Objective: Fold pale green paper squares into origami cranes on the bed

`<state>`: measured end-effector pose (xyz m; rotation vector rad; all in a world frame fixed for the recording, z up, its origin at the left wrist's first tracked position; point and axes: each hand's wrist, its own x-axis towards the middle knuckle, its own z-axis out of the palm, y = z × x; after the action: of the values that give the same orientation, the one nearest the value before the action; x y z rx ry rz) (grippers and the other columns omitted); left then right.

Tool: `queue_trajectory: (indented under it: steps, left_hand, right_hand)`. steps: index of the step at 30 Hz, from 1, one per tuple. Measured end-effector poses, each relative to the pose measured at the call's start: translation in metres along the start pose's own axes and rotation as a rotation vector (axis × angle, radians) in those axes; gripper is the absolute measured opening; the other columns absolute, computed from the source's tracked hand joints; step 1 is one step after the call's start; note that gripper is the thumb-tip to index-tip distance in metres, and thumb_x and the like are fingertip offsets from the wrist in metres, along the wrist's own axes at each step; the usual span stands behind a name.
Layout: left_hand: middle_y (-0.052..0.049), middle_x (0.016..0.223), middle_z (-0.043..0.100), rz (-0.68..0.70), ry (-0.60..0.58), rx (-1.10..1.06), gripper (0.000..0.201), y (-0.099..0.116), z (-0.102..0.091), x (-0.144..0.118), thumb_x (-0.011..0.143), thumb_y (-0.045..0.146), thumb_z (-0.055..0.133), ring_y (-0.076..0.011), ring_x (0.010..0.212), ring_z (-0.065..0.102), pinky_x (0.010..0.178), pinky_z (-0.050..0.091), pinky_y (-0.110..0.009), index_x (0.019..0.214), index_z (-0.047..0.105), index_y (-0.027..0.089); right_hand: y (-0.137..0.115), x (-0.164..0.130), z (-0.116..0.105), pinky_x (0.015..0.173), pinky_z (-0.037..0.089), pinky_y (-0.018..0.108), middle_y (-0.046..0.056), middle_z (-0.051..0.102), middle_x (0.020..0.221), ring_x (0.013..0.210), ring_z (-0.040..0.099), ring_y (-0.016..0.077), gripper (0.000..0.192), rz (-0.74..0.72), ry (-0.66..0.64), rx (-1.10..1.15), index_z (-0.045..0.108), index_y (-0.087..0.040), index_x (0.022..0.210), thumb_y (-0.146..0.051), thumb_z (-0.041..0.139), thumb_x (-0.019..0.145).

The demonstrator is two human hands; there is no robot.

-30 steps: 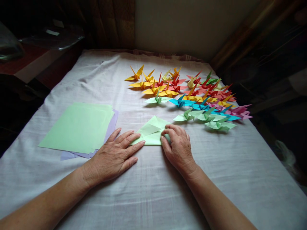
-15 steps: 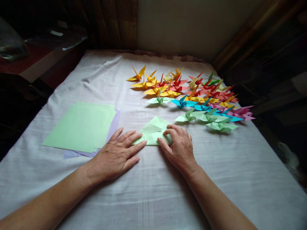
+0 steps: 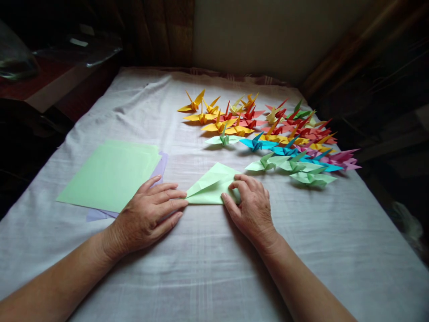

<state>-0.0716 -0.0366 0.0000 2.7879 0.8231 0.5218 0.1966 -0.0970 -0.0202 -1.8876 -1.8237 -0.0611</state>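
A pale green folded paper (image 3: 210, 185) lies on the white cloth (image 3: 208, 259) in front of me. My right hand (image 3: 250, 208) presses its fingertips down on the paper's right part. My left hand (image 3: 147, 217) rests flat on the cloth just left of the paper, fingertips at its left corner. A stack of flat green sheets (image 3: 110, 174) over a lilac sheet lies to the left of my left hand.
Several folded paper cranes (image 3: 268, 129) in yellow, red, blue, green and pink stand in rows at the back right. A dark wooden stand (image 3: 50, 85) with a box is at the far left. A wall runs behind the table.
My left hand has slid left off the folded paper, so its left corner now shows. My right hand stays pressed on the paper.
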Motion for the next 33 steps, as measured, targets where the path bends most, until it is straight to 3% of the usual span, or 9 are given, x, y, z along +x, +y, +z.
queue_trajectory:
  steps: [12, 18, 24, 33]
  left_hand:
    - [-0.001, 0.117, 0.074, 0.027, 0.010, 0.050, 0.031, 0.004, 0.001, 0.002, 0.096, 0.026, 0.052, -0.0229, 0.118, 0.063, 0.120, 0.028, -0.050, 0.122, 0.070, 0.030]
    - [-0.004, 0.118, 0.072, 0.053, -0.023, 0.065, 0.033, 0.006, 0.002, 0.004, 0.098, 0.025, 0.048, -0.0229, 0.116, 0.062, 0.119, 0.028, -0.049, 0.125, 0.067, 0.025]
    - [-0.007, 0.143, 0.059, 0.067, -0.074, 0.042, 0.033, 0.009, 0.007, 0.006, 0.100, 0.025, 0.044, -0.0243, 0.136, 0.050, 0.122, 0.024, -0.047, 0.126, 0.063, 0.018]
    - [-0.005, 0.145, 0.057, 0.053, -0.134, 0.043, 0.041, 0.008, 0.011, 0.008, 0.101, 0.037, 0.046, -0.0247, 0.139, 0.046, 0.124, 0.017, -0.047, 0.139, 0.056, 0.025]
  right_hand:
    - [0.000, 0.000, 0.001, 0.088, 0.039, 0.040, 0.010, 0.066, 0.119, 0.112, 0.056, 0.0284, 0.008, 0.012, -0.002, -0.007, 0.062, -0.023, 0.094, -0.029, 0.059, 0.090]
    - [0.000, 0.001, 0.001, 0.087, 0.039, 0.040, 0.009, 0.067, 0.118, 0.111, 0.056, 0.0287, 0.008, 0.010, 0.008, -0.011, 0.062, -0.023, 0.093, -0.030, 0.060, 0.090]
    - [-0.001, 0.002, 0.001, 0.086, 0.039, 0.040, 0.010, 0.067, 0.117, 0.109, 0.056, 0.0282, 0.007, 0.018, 0.017, -0.012, 0.062, -0.023, 0.092, -0.028, 0.059, 0.090]
    - [-0.003, 0.003, 0.001, 0.086, 0.038, 0.039, 0.009, 0.067, 0.117, 0.109, 0.056, 0.0276, 0.006, 0.033, 0.008, -0.006, 0.063, -0.022, 0.091, -0.027, 0.059, 0.089]
